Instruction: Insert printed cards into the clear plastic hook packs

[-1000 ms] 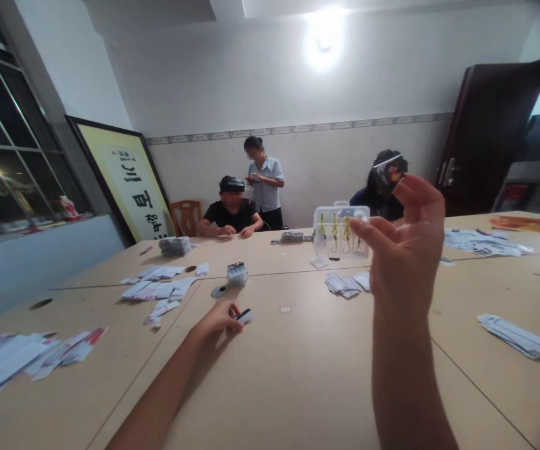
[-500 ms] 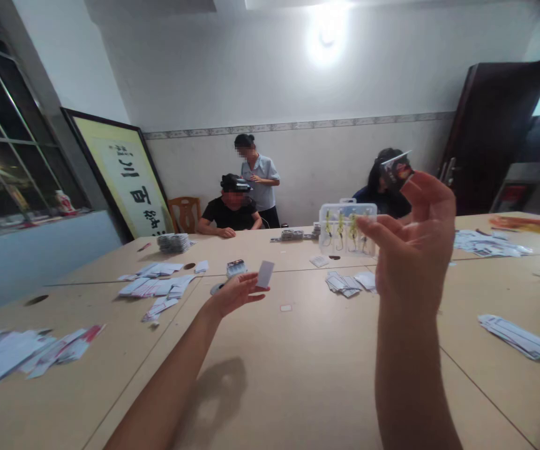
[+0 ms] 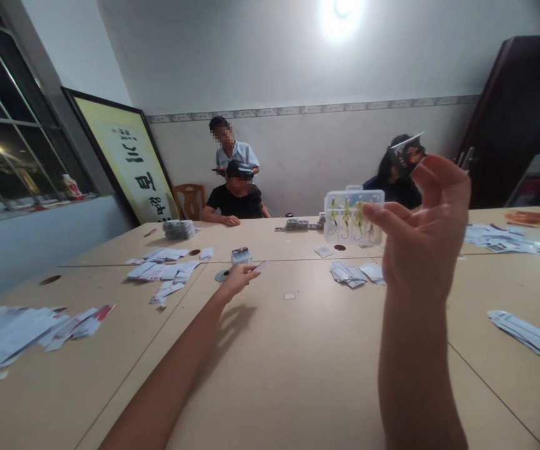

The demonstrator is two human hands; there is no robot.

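Observation:
My right hand (image 3: pixel 432 225) is raised at the right, closed on a clear plastic case (image 3: pixel 338 219). Inside the case are several fishing hooks with yellow-green bodies, set in a row. The same hand's upper fingers also pinch a dark printed card (image 3: pixel 407 155). Lower down, left of the middle, my left hand (image 3: pixel 238 280) is above the table with a small white card (image 3: pixel 261 267) between its fingers, seen almost edge-on. Just beyond that hand is a small box (image 3: pixel 240 255) with a dark printed top. A grey disc (image 3: pixel 221 275) lies beside the left wrist.
Paper slips (image 3: pixel 160 272) lie in piles to the left, with more paper (image 3: pixel 17 334) nearer. Small cards (image 3: pixel 349 274) and a bundle of strips (image 3: pixel 525 332) are to the right. Stacked cases (image 3: pixel 179 229) stand at the far side. Three people are beyond the table (image 3: pixel 298 362).
My left hand has lowered towards the small box, and its white card has turned from flat-on to nearly edge-on. My right hand keeps the case and dark card raised. The view has shifted slightly.

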